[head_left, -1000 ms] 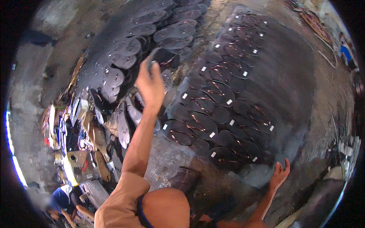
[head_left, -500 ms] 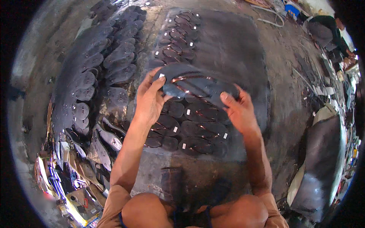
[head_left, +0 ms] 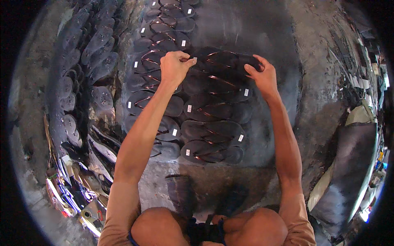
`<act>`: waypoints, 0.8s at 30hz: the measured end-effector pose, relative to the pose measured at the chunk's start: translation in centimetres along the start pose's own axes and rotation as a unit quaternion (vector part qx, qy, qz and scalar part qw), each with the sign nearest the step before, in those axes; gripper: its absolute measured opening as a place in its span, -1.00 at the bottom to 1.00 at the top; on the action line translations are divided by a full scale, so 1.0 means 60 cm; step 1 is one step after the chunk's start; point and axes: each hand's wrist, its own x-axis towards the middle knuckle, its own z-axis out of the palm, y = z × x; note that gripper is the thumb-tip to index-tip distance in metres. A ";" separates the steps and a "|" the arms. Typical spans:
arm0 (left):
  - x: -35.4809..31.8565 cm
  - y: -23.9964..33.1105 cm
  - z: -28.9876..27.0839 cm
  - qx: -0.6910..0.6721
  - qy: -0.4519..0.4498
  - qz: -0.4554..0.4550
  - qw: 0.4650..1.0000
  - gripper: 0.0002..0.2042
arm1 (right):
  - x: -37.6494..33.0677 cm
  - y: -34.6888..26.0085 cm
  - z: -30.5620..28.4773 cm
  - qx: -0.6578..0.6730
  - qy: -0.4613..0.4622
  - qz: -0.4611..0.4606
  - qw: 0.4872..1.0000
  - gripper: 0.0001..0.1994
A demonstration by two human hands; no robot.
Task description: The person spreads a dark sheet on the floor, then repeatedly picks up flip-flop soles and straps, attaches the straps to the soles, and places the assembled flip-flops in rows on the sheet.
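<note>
A dark flip-flop point(head_left: 223, 58) with shiny bronze straps is held sideways at the top of the right column of flip-flops. My left hand point(head_left: 175, 69) pinches its left end, thumb and forefinger closed by a small white label. At the other end, my right hand point(head_left: 264, 78) has its thumb and curled fingers around the flip-flop's tip. Just below it, another flip-flop point(head_left: 223, 87) with a white label lies in the same column. Beside my left wrist runs a second column of similar flip-flops point(head_left: 139, 102), partly hidden by my forearm.
The flip-flops lie on a dark mat point(head_left: 262, 24). Rows of strapless dark soles point(head_left: 98, 57) lie on the left. Scraps and strips point(head_left: 88, 205) are heaped at lower left. A large dark rolled sheet point(head_left: 349, 172) lies at right, near more clutter. My knees point(head_left: 160, 225) are at the bottom.
Both hands have moved the flip-flop forward and lowered it from above the mat to the top of the right column. The view has shifted, so the columns appear farther left.
</note>
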 end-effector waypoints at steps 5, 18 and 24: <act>-0.001 -0.025 0.013 0.069 0.002 0.049 0.996 -0.68 | 0.002 0.002 0.015 0.032 0.032 -0.003 0.999 -0.50; -0.029 -0.036 0.036 0.065 0.044 0.118 0.990 -0.82 | 0.012 0.008 -0.008 -0.430 0.112 -0.110 0.889 -0.25; -0.066 -0.017 -0.126 0.045 0.187 0.172 0.966 -0.55 | -0.021 0.023 -0.072 -0.345 0.242 -0.130 0.897 -0.14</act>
